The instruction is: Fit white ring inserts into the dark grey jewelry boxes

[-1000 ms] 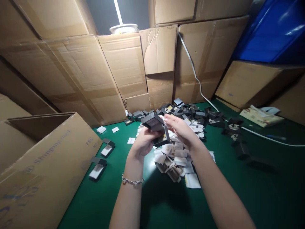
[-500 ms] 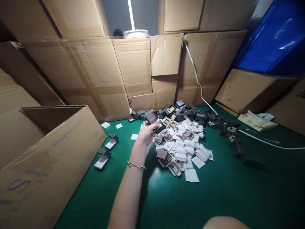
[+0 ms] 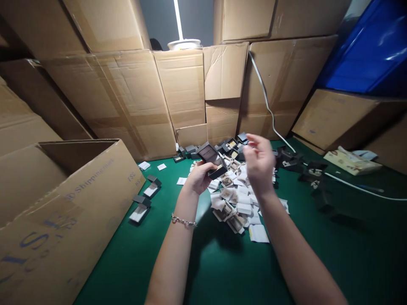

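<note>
My left hand (image 3: 201,177) is closed round a small black jewelry box (image 3: 218,171), thumb at its front edge. The box's lid stands raised, with pale print inside it; part of its inside shows light. To its right, my right hand (image 3: 259,159) hangs above the pile with curled fingers, apart from the box. Motion blurs its fingertips, and whether anything is between them does not show. Below both hands lies a heap of white papers and small card inserts (image 3: 244,198). Behind it sit several more black jewelry boxes (image 3: 190,150), some with raised lids.
A large open carton (image 3: 104,178) stands at the left. Near it, two lidded boxes (image 3: 139,212) with white inserts lie on the green table (image 3: 222,271). Stacked cartons (image 3: 127,93) wall the back. A white cable (image 3: 265,95) runs down to the right, past a tissue pack (image 3: 348,161).
My right hand has come up from the lower right to beside the jewelry box. My left hand still holds the box, now turned slightly. The view has shifted a little.
</note>
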### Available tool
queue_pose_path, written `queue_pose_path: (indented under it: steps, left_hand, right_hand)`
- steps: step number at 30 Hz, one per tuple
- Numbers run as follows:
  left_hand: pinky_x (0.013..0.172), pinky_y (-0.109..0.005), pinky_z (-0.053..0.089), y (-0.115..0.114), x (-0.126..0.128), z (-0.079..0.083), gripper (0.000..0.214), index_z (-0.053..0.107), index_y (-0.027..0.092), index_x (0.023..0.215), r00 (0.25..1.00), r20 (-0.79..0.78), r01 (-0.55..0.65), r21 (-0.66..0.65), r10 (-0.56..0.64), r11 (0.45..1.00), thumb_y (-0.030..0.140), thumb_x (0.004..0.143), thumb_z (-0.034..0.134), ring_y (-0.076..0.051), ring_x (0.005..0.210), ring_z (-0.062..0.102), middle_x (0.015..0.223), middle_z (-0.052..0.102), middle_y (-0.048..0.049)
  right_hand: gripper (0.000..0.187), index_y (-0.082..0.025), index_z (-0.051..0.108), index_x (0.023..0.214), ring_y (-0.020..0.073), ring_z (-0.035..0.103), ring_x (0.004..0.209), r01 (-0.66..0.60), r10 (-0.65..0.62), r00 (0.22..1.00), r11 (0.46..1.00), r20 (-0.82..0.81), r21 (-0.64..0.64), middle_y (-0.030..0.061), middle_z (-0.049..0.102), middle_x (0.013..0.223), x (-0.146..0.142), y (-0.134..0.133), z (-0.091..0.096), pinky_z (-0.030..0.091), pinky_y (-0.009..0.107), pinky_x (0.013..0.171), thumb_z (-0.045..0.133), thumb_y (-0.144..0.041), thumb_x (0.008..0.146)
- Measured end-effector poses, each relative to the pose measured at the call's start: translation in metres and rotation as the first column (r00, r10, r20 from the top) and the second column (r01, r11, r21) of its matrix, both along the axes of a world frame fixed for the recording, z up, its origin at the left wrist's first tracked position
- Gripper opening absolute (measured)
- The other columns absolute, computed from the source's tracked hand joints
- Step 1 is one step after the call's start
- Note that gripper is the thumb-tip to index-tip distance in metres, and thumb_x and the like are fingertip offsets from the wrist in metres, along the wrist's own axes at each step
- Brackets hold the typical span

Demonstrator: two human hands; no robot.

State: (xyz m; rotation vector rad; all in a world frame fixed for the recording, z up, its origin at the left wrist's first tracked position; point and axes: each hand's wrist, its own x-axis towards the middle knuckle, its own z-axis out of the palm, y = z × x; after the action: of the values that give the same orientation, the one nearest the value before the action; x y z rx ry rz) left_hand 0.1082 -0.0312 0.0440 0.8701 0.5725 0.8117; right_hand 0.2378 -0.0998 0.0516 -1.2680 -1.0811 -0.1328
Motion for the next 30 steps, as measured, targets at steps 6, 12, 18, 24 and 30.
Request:
queue_pose_path:
  steps: [6,12,18,24,30]
  left_hand:
    - [0.064,-0.020,0.044,-0.004,0.003,0.001,0.036,0.059,0.011,0.080,0.996,0.014,0.085,0.043,-0.085,0.995,0.014,0.045,0.069,-0.009,0.065,0.058,0.073,0.063,-0.0028]
    - [0.062,-0.019,0.046,-0.006,0.007,-0.001,0.038,0.061,0.009,0.078,0.997,0.004,0.075,0.019,-0.075,0.997,0.014,0.042,0.070,-0.012,0.065,0.061,0.073,0.066,-0.0057]
    - [0.061,-0.019,0.046,-0.004,0.007,-0.003,0.042,0.063,0.009,0.086,0.995,0.006,0.096,0.024,-0.096,0.995,0.015,0.045,0.069,-0.014,0.070,0.063,0.079,0.068,-0.0070]
    - [0.062,-0.017,0.047,-0.001,0.005,0.000,0.038,0.059,0.012,0.082,0.999,0.037,0.026,-0.018,-0.026,0.999,0.010,0.045,0.068,-0.009,0.067,0.059,0.076,0.066,-0.0030]
    - [0.065,-0.018,0.048,0.003,0.004,-0.001,0.032,0.058,0.015,0.089,0.992,0.116,-0.038,-0.057,0.045,0.998,0.017,0.059,0.069,-0.008,0.071,0.058,0.083,0.064,-0.0004]
  right_hand:
    - [0.060,-0.013,0.060,0.107,0.0179,0.060,0.093,-0.559,0.352,0.590,0.827,-0.727,-0.053,0.0106,0.062,0.116,0.003,0.036,-0.021,0.048,0.028,0.081,0.075,-0.041,0.056]
    - [0.051,-0.012,0.066,0.090,0.0068,0.051,0.054,-0.651,0.414,0.310,0.748,-0.856,0.126,-0.0002,0.064,0.071,-0.009,0.039,-0.028,0.042,0.017,0.049,0.082,-0.041,0.051]
    - [0.003,-0.012,0.063,0.080,0.0040,0.041,0.041,-0.584,0.280,-0.089,0.763,-0.956,0.278,-0.0032,0.056,0.058,-0.009,0.037,-0.021,0.037,0.014,0.040,0.063,-0.015,0.080]
    - [0.005,-0.014,0.060,0.080,0.0101,0.060,0.060,-0.494,0.294,-0.060,0.822,-0.954,0.284,0.0005,0.063,0.069,0.006,0.035,-0.012,0.051,0.020,0.056,0.058,-0.012,0.084]
    - [0.018,-0.018,0.063,0.090,0.0106,0.063,0.071,-0.417,0.387,0.135,0.857,-0.912,0.302,0.0003,0.066,0.084,0.011,0.027,-0.001,0.053,0.021,0.066,0.071,-0.022,0.074]
